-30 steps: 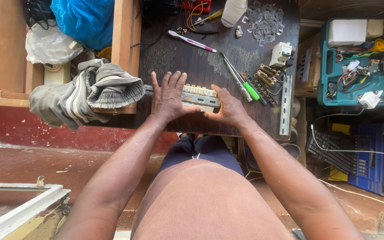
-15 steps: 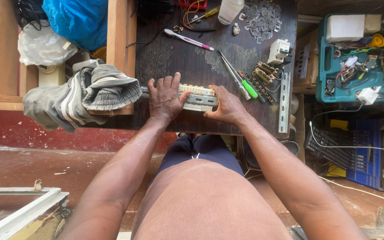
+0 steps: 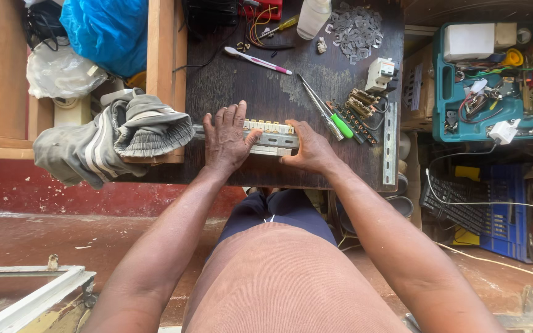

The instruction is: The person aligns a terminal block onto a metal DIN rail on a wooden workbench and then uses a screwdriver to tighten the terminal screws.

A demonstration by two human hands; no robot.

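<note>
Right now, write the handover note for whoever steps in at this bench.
Left hand: flat, palm down, pressing on the left end of the metal rail.
Right hand: cupped against the rail's right end, thumb on its near edge.
The rail lies across the dark table; a row of cream terminal blocks sits on it between the hands.
A green-handled screwdriver and a second rail lie to the right, untouched.
Whether the blocks are fully seated cannot be told.

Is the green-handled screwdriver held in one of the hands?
No: the green-handled screwdriver lies on the dark table, apart from the right hand.
</note>
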